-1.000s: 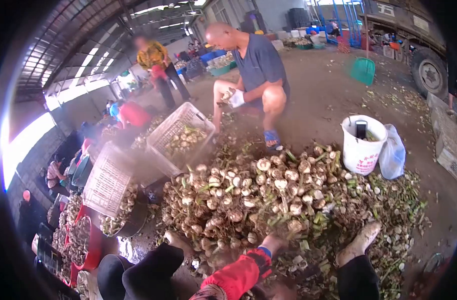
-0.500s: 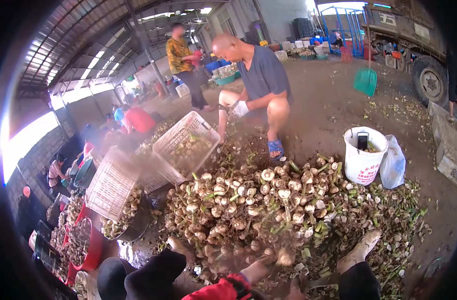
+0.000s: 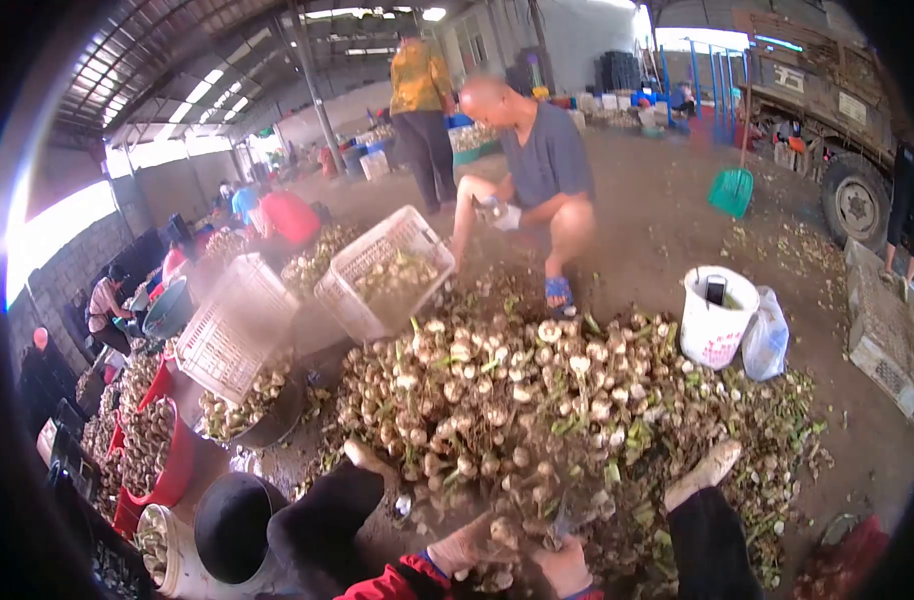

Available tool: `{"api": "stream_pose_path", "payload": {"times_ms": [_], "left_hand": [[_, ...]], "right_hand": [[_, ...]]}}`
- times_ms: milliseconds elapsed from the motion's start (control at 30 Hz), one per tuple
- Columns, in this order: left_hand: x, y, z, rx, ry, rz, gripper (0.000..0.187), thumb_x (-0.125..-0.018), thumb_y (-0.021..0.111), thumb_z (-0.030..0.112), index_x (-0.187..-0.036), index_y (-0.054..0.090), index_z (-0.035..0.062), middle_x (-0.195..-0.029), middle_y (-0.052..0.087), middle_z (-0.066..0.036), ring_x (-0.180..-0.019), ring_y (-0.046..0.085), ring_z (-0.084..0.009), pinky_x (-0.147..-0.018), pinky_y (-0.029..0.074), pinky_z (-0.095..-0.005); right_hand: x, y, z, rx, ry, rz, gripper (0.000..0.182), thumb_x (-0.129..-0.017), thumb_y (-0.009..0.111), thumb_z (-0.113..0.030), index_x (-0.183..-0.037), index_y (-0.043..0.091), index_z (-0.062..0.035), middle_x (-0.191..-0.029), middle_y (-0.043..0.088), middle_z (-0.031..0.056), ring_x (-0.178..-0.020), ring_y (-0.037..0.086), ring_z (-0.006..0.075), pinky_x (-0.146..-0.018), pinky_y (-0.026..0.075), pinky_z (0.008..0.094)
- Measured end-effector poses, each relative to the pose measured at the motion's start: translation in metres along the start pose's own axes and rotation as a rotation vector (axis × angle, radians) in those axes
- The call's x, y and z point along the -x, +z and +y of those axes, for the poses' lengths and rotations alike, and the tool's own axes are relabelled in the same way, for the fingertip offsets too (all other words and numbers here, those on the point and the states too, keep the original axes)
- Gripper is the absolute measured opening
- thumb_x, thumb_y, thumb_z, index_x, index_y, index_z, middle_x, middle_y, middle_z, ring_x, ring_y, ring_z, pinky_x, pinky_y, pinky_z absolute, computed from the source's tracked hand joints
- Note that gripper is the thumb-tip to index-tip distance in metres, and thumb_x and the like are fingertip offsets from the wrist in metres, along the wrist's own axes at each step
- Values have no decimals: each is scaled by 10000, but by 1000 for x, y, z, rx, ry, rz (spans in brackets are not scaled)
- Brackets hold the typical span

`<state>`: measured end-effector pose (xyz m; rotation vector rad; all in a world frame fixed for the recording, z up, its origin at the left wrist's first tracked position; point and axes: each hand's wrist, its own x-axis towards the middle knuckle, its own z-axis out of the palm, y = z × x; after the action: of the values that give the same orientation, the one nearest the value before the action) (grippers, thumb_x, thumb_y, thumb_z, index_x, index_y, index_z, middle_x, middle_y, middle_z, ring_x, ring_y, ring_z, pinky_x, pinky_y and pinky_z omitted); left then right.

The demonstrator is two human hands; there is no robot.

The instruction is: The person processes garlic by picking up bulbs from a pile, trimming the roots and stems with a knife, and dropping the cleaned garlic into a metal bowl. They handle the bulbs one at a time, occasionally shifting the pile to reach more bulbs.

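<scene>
Low in the view, my left hand (image 3: 464, 545) comes out of a red sleeve, its fingers closed round a garlic bulb (image 3: 504, 532). Close on its right is my right hand (image 3: 563, 565), fingers curled on a small tool (image 3: 574, 520) whose shape is blurred. Both hands are just in front of the large garlic pile (image 3: 497, 390), between my bare feet. Cut stalks and peelings (image 3: 677, 500) lie to the right of the hands.
A white bucket (image 3: 717, 320) with a phone and a plastic bag (image 3: 767, 340) stand behind right. White crates (image 3: 227, 330), a black bucket (image 3: 239, 528) and red tubs (image 3: 167, 465) are on the left. A seated person (image 3: 547, 150) works across the pile; another stands behind.
My left hand has moved left and shows more clearly with a bulb; my right hand has come further into view. The standing person has turned away and the whole view has shifted.
</scene>
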<state>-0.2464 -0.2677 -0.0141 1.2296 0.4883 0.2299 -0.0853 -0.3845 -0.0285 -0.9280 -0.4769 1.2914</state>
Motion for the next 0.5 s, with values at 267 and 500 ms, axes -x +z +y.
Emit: {"api": "stream_pose_path", "payload": {"times_ms": [267,500], "left_hand": [[18,2,9,815,-176,129,715,-695,761,26,-1285,359,70,-1127,567,-74,-1047,549,-203,-889,469,-391],[21,8,24,1143,-346,68,596,-910,402,524,-1226,471,24,-1237,521,-163,-1043,559,-338,-904,464,-488]], "right_hand": [[21,15,-11,367,-69,136,311,-731,687,-44,-1036,629,-17,-943,664,48,-854,603,128,-792,475,265],[31,19,14,1226,-277,83,253,-723,637,-143,-968,641,-83,-1092,572,178,-1020,562,329,-874,460,375]]}}
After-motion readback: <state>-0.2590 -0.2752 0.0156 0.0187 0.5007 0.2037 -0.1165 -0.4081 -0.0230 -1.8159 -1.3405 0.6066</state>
